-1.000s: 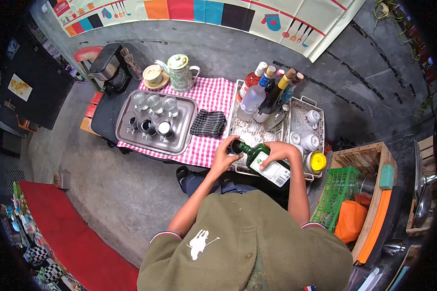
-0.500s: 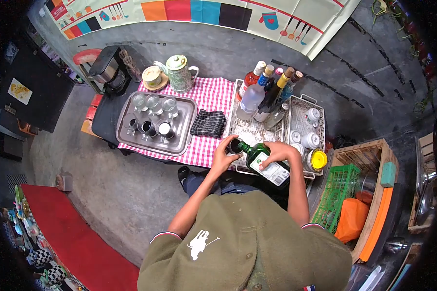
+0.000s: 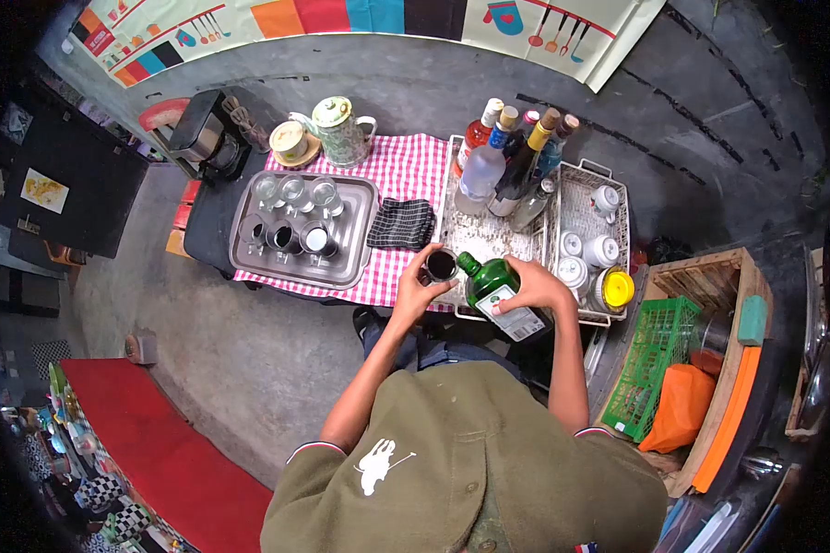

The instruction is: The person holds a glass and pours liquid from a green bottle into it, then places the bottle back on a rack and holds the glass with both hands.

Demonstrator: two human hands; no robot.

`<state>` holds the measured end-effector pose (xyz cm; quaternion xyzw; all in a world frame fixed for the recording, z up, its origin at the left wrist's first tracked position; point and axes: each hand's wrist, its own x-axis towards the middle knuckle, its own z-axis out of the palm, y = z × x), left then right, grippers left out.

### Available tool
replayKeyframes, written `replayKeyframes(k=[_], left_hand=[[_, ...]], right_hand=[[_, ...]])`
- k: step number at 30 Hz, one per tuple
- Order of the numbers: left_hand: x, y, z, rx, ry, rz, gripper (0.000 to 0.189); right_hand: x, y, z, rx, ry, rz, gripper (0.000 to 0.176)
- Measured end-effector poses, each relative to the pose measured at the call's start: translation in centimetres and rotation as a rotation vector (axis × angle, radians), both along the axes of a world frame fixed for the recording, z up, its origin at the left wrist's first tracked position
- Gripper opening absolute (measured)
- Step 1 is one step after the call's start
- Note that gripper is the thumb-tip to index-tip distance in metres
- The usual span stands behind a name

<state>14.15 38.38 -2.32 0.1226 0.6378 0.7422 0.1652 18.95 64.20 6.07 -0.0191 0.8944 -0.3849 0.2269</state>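
In my left hand (image 3: pixel 417 288) is a small glass (image 3: pixel 441 265) with dark liquid in it, fingers and thumb around its side. My right hand (image 3: pixel 537 286) grips a green glass bottle (image 3: pixel 496 288) with a white label. The bottle is tilted, its open mouth close beside the glass rim and a little apart from it. Both are over the front edge of the white wire tray (image 3: pixel 489 238). To the left, a metal tray (image 3: pixel 355 267) holds several glass cups, some with dark contents and one topped with white.
Several tall bottles (image 3: pixel 481 175) stand at the back of the wire tray. Right of them are white lidded jars (image 3: pixel 602 251) and a yellow-lidded jar (image 3: pixel 616 288). A folded dark cloth (image 3: pixel 401 224) lies beside the metal tray. A teapot (image 3: pixel 341 134) stands behind.
The bottle's mouth has come away from the glass and the bottle leans less. The glass is more upright, with its dark liquid now plainly visible. My view has shifted slightly.
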Motion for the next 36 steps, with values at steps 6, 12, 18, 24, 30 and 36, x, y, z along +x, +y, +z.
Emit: replayKeyframes(k=[6, 12, 18, 24, 30, 36], left_hand=[[-0.1, -0.5, 1.2, -0.012, -0.017, -0.007, 0.073], [0.0, -0.4, 2.2, 0.008, -0.044, 0.010, 0.073], [-0.3, -1.0, 2.1, 0.024, -0.017, 0.046, 0.075], [-0.6, -1.7, 2.9, 0.021, -0.030, 0.061, 0.073], [-0.7, -1.9, 3.0, 0.047, -0.031, 0.113, 0.071], [-1.4, -2.6, 3.7, 0.033, -0.029, 0.118, 0.072]], right_hand=[[0.9, -0.2, 0.1, -0.203, 0.090, -0.099, 0.080], [0.6, -0.2, 1.5, -0.203, 0.217, -0.166, 0.081], [0.0, 0.5, -0.3, -0.220, 0.347, -0.271, 0.095], [-1.1, -0.2, -2.6, -0.318, 0.476, -0.361, 0.085], [-2.2, -1.1, -7.0, -0.402, 0.509, -0.446, 0.083], [-2.9, -1.9, -10.9, -0.476, 0.517, -0.486, 0.083]])
